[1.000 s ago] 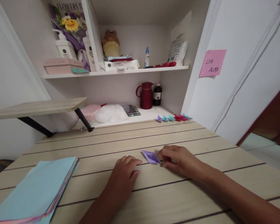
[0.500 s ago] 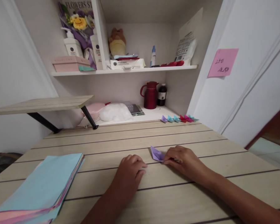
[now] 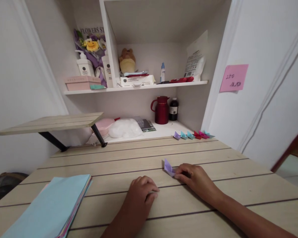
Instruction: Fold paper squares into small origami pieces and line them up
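Note:
My right hand (image 3: 195,178) pinches the right end of a small folded purple paper boat (image 3: 169,169) between thumb and fingers. The boat's pointed end rises to the left, and my fingertips cover its other end. To the left, my left hand (image 3: 142,192) rests on the wooden tabletop (image 3: 129,165), loosely curled, its thumb a little apart and nothing visible in it. A short gap separates it from the boat. Along the table's back edge stands a row of several small paper boats (image 3: 190,135) in purple, light blue, red and pink.
A stack of coloured paper (image 3: 52,205), light blue on top, lies at the left front. Behind it stands a small raised shelf (image 3: 52,123) on black legs. At the back are a white plastic bag (image 3: 126,128), a dark red jug (image 3: 161,110) and a dark bottle (image 3: 173,110).
The view has tilted up a little, so everything sits lower in the picture. The purple boat has turned slightly in my right hand and stands more upright. My left hand stays in much the same place.

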{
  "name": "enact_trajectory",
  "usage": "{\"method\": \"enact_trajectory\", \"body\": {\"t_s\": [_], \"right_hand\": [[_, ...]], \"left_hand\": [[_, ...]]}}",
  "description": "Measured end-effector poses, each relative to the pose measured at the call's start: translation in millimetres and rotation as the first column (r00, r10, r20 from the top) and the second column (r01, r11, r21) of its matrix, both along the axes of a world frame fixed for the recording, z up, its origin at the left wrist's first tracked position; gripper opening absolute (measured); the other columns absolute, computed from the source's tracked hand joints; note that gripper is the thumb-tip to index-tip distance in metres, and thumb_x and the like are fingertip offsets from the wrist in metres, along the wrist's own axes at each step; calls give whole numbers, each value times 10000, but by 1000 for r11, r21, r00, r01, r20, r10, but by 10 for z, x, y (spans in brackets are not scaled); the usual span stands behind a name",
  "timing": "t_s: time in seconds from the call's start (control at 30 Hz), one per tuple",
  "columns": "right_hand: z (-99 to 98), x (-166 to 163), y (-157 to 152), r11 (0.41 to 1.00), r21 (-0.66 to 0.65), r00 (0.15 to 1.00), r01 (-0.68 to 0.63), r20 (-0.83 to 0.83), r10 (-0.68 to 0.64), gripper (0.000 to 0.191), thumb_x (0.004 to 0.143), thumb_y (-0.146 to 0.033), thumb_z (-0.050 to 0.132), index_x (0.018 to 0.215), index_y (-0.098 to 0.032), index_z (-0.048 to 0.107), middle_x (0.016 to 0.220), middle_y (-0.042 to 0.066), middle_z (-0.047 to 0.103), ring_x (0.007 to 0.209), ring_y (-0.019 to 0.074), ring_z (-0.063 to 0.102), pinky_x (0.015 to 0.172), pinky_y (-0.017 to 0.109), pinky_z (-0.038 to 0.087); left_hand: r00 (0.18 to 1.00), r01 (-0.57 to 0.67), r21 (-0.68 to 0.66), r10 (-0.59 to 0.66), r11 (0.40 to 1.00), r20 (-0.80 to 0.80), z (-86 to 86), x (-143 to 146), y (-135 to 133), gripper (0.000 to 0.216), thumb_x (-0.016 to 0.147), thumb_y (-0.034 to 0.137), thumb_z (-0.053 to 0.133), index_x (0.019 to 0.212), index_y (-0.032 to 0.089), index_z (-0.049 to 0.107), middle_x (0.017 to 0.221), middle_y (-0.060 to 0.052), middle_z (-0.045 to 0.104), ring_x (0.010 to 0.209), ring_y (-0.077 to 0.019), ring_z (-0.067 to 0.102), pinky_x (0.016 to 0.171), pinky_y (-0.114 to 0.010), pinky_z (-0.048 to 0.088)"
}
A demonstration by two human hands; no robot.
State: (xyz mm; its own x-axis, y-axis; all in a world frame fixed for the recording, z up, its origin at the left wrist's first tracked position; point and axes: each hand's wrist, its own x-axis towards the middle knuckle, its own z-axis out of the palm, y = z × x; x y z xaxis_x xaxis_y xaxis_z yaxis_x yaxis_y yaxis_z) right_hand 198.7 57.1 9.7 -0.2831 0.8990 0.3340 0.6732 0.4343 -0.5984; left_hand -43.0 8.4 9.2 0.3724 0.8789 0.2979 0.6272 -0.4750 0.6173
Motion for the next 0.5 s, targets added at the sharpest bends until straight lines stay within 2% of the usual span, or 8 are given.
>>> {"method": "enact_trajectory", "body": {"t_s": [0.13,0.4,0.5], "right_hand": [[-19,10,0,999,-18,999,-35,20,35,102,810,-296,603,837,-249,690,845,10,724,753,200,642,702,298,461],[-78,33,44,998,-51,998,-40,-45,38,189,803,-299,599,970,-265,680,865,10,711,792,205,641,739,307,474],[-85,54,54,993,-106,993,-51,-109,40,308,782,-307,613,1087,-261,623,823,-2,678,769,193,625,730,301,475]], "left_hand": [[999,-4,-9,5,1000,40,-21,-18,20,196,782,109,572,861,229,705,968,-33,657,947,-202,580,893,-371,400],[999,-3,-33,5,999,49,9,-21,33,194,764,129,574,838,233,720,959,-46,674,942,-220,598,890,-378,415],[995,-2,-42,6,999,102,-5,-33,47,180,769,142,575,828,225,723,939,-47,679,924,-208,610,880,-351,432]]}}
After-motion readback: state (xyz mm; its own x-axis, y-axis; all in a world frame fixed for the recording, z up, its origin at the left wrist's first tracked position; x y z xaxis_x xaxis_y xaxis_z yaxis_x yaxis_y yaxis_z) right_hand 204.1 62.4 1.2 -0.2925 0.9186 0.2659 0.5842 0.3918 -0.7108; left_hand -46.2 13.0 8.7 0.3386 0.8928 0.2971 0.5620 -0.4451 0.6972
